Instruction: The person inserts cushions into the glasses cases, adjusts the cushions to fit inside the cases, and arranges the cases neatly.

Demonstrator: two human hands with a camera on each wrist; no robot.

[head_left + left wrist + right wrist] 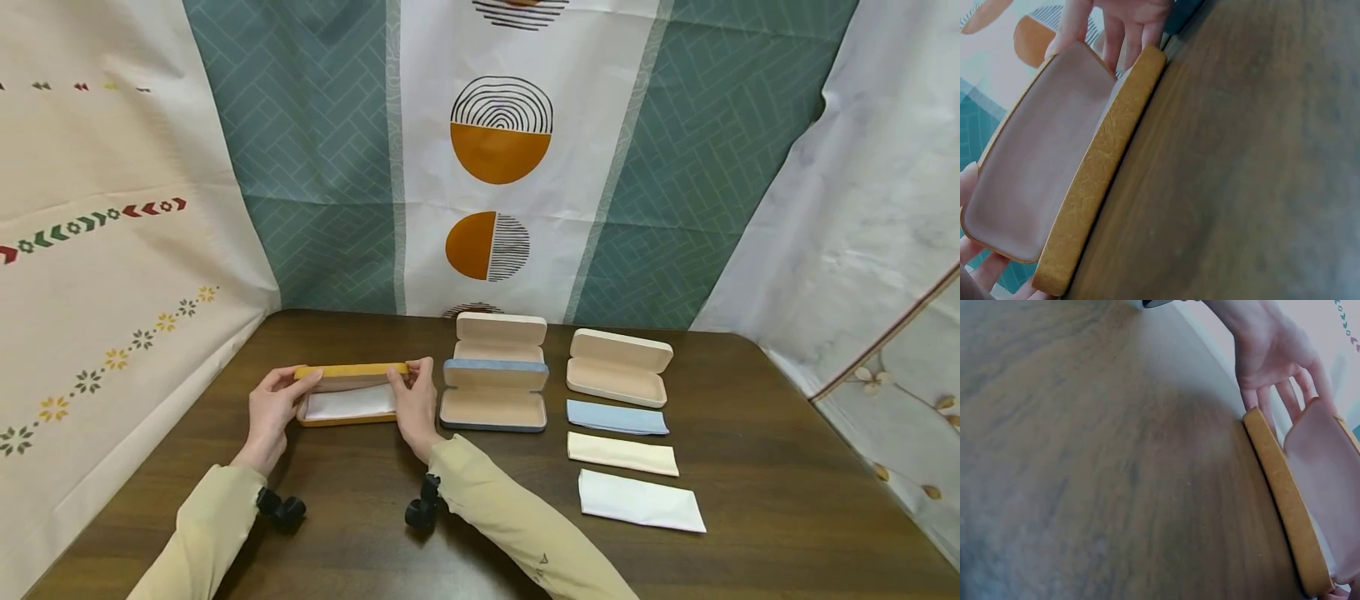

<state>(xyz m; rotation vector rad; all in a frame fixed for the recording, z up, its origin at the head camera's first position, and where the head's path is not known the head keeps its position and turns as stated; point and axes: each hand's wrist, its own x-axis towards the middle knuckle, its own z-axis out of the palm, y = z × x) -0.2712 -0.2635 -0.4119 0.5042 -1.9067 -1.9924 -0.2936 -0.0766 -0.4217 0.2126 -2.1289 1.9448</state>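
A mustard-yellow glasses case (348, 421) rests on the table at the left with its lid (352, 370) partly raised. Inside the base lies a folded white cloth (350, 402). My left hand (270, 412) grips the lid's left end, thumb at the front edge and fingers behind. At the other end, my right hand (416, 408) holds the lid the same way. The left wrist view shows the case's yellow front wall (1100, 175) and the lid's pinkish lining (1041, 150). From the right wrist, the left hand (1279, 356) appears at the far end.
Just right of the case stands an open blue glasses case (493, 422), with an open cream case (501, 327) behind it. Another open cream case (618, 379) is farther right. In front of that lie folded blue (617, 417), cream (622, 454) and white cloths (641, 500).
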